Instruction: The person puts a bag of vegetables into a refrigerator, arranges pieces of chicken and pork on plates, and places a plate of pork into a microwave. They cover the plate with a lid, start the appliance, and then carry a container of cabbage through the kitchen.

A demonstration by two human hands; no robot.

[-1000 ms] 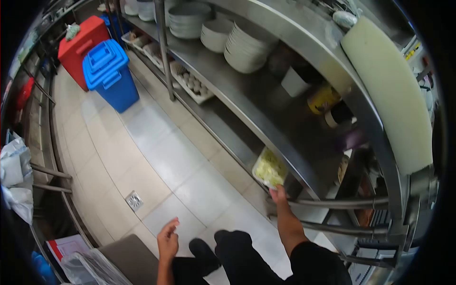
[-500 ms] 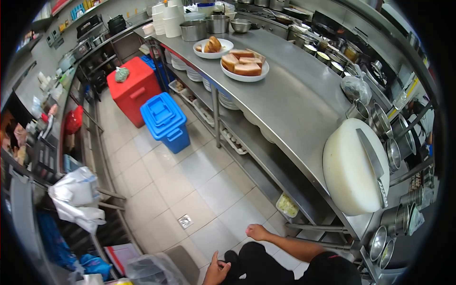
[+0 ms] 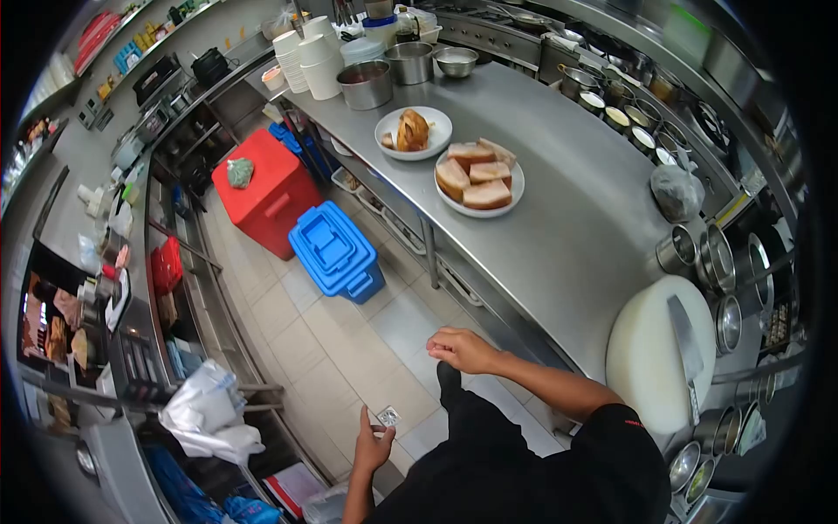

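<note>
My left hand (image 3: 373, 441) hangs over the tiled floor with its index finger stretched out and its fingers apart, holding nothing. In front of my body, my right hand (image 3: 463, 348) is loosely closed beside the steel table (image 3: 559, 210), and nothing shows in it. On the table stand a white plate of thick pork belly pieces (image 3: 476, 175) and a second plate with a browned piece of food (image 3: 412, 131). At the table's near end, a cleaver (image 3: 686, 339) lies on a thick round white chopping block (image 3: 642, 349). Neither hand touches any of these.
A red bin (image 3: 271, 196) and a blue lidded bin (image 3: 336, 249) stand on the floor ahead, left of the table. Steel pots (image 3: 365, 86) and stacked white tubs (image 3: 319, 70) crowd the table's far end. A white plastic bag (image 3: 209, 415) hangs at the left counter.
The view has shifted forward along the aisle, bringing the plates and bins nearer. Both hands appear higher in view, with my right arm swung forward. The cleaver stays on the block.
</note>
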